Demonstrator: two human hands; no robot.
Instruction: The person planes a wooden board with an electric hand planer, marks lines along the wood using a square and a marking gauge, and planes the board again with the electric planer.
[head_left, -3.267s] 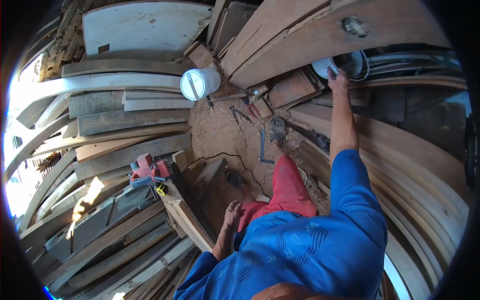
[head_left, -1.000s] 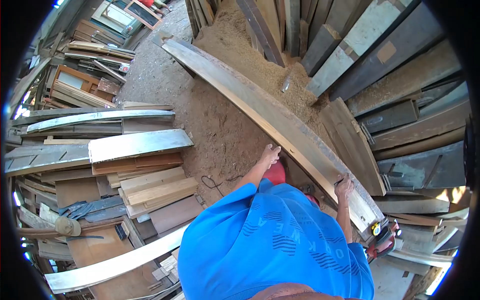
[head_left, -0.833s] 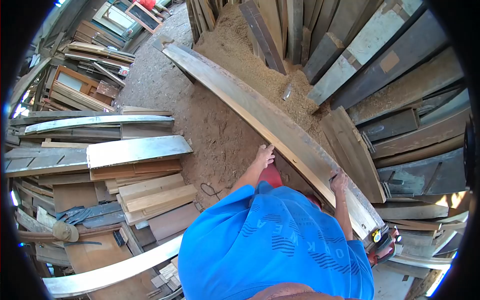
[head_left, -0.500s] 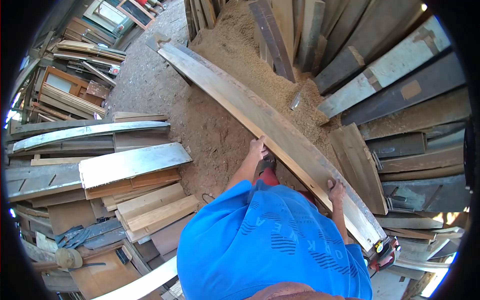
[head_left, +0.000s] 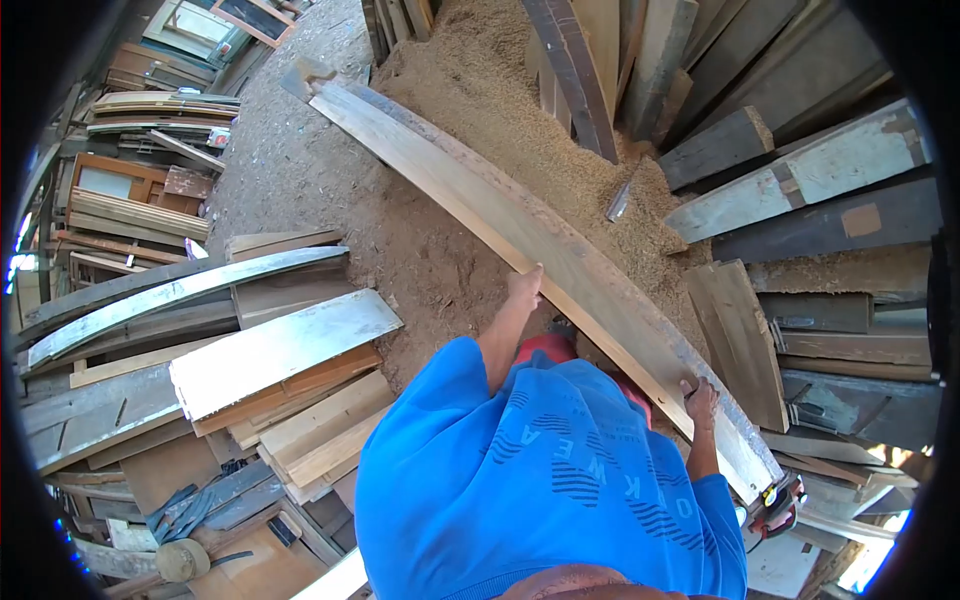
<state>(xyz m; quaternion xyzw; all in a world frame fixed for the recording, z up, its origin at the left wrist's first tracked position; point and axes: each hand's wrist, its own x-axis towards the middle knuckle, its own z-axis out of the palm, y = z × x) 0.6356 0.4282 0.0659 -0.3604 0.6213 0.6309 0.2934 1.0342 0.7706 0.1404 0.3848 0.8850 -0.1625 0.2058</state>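
A long, pale wooden board [head_left: 450,210] runs diagonally in front of me, from the upper left to the lower right. It lies along a rough, weathered beam [head_left: 610,275], whose far edge shows beyond it. My left hand [head_left: 525,287] grips the near edge at about mid-length, with the thumb on top and the fingers partly hidden below. Farther right, my right hand [head_left: 702,402] is closed on the board near its right end, fingers curled. A red and black power tool [head_left: 775,503] sits by that end, partly cut off from view by its dark housing and the board.
Stacked planks [head_left: 290,350] rise on my left. Many upright and leaning timbers [head_left: 800,170] line the right side. Sawdust [head_left: 470,90] is heaped beyond the beam, with a small clear bottle-like object [head_left: 619,202] on it. A hammer-like mallet [head_left: 182,560] lies at the lower left.
The head view has shifted slightly, moving the surroundings in the picture. More of the board's broad face shows now. Both hands keep hold of it, the right one a little nearer its right end.
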